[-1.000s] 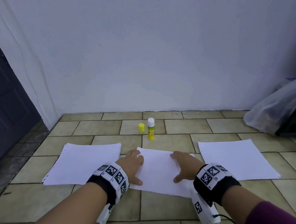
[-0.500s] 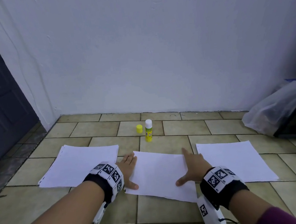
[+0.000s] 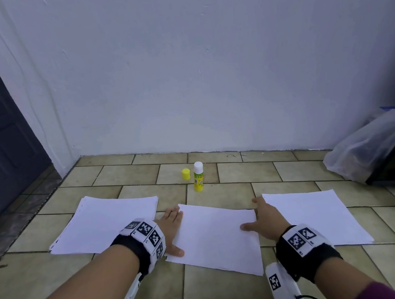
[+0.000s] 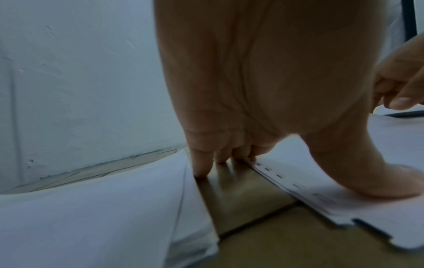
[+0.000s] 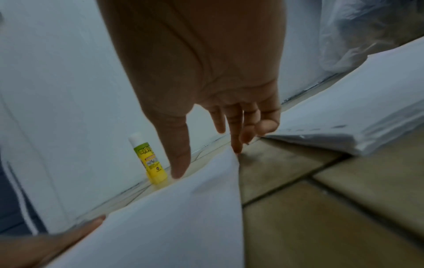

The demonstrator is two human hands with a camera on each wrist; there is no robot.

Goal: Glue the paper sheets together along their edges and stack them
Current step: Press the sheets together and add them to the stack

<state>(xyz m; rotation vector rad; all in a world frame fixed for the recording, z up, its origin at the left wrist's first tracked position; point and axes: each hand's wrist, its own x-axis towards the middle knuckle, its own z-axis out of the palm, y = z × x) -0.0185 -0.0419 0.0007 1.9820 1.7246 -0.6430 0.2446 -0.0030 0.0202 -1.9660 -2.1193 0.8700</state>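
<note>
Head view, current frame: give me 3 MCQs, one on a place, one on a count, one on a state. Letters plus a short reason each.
1. Where does the glue stick stand?
A. on the left pile
B. on the floor tiles beyond the middle sheet
C. in the right hand

2. How many separate spreads of white paper lie on the floor?
A. two
B. three
C. five

3. What state is the glue stick in?
A. capped
B. lying on its side
C. upright with its yellow cap off beside it

Answers:
1 B, it stands on bare tile behind the middle sheet.
2 B, left pile, middle sheet, right pile.
3 C, the cap sits on the tile to its left.
</note>
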